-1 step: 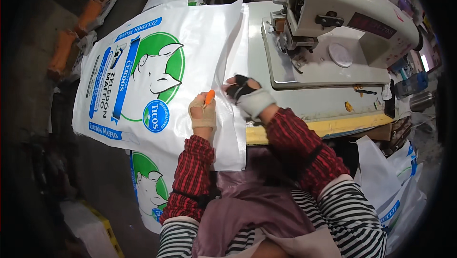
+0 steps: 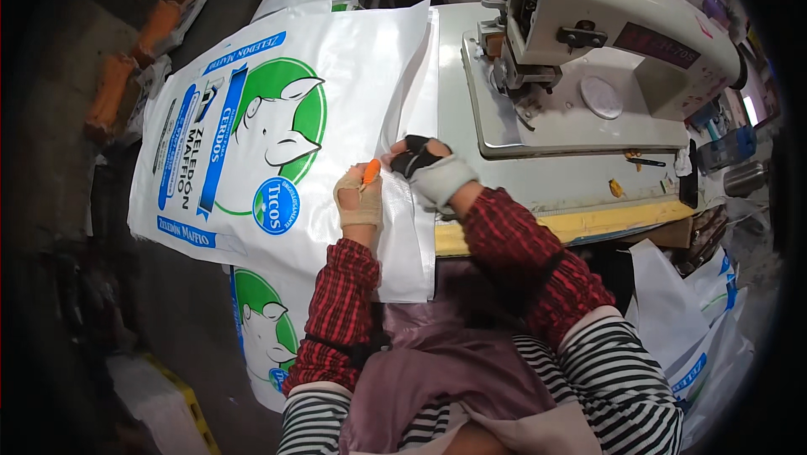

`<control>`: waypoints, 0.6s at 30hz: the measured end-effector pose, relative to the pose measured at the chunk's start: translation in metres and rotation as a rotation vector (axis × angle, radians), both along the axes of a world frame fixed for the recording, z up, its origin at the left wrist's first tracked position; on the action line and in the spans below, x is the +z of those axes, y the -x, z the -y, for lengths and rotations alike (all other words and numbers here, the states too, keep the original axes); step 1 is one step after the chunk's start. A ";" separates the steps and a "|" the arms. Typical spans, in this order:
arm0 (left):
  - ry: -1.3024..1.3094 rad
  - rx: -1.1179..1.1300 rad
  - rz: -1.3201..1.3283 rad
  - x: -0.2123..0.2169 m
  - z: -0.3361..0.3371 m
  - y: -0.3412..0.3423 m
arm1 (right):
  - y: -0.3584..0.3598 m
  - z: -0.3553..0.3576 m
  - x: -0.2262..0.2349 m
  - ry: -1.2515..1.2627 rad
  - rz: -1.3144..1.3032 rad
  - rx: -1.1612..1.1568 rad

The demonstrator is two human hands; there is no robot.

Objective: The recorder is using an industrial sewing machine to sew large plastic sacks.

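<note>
A large white woven sack with a green animal print and blue labels lies spread over the left end of a sewing table. My left hand, wrapped in a beige glove, holds a small orange tool over the sack's right part. My right hand, in a black and white fingerless glove, rests on the sack's right edge just beside the tool. Both hands are close together.
A white industrial sewing machine stands on the table at the upper right. More printed sacks hang below the table at the left and lie at the lower right. Orange blocks lie on the dark floor at the left.
</note>
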State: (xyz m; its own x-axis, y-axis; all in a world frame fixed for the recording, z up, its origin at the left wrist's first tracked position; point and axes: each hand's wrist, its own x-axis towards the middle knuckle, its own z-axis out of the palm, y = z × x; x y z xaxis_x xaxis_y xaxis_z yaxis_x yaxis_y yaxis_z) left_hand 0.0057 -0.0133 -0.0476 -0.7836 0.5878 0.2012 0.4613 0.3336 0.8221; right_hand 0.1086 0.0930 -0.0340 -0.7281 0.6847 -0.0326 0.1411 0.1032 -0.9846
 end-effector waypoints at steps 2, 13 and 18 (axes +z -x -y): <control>0.014 -0.041 -0.142 -0.004 -0.006 0.007 | 0.005 -0.002 0.002 -0.355 0.213 -0.020; -0.010 0.096 -0.098 0.141 0.070 0.007 | -0.095 0.053 0.013 -0.150 0.271 -0.053; 0.133 -0.057 -0.825 0.168 0.129 0.030 | -0.034 0.028 0.019 0.708 -0.543 -0.248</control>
State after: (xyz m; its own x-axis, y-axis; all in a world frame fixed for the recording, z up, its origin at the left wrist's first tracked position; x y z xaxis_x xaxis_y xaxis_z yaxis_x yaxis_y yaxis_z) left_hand -0.0248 -0.1421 0.1200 -0.3833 0.6814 0.6235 0.9170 0.3617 0.1684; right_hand 0.1427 0.0649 -0.0148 -0.6011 0.7738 -0.1998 -0.4205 -0.5189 -0.7442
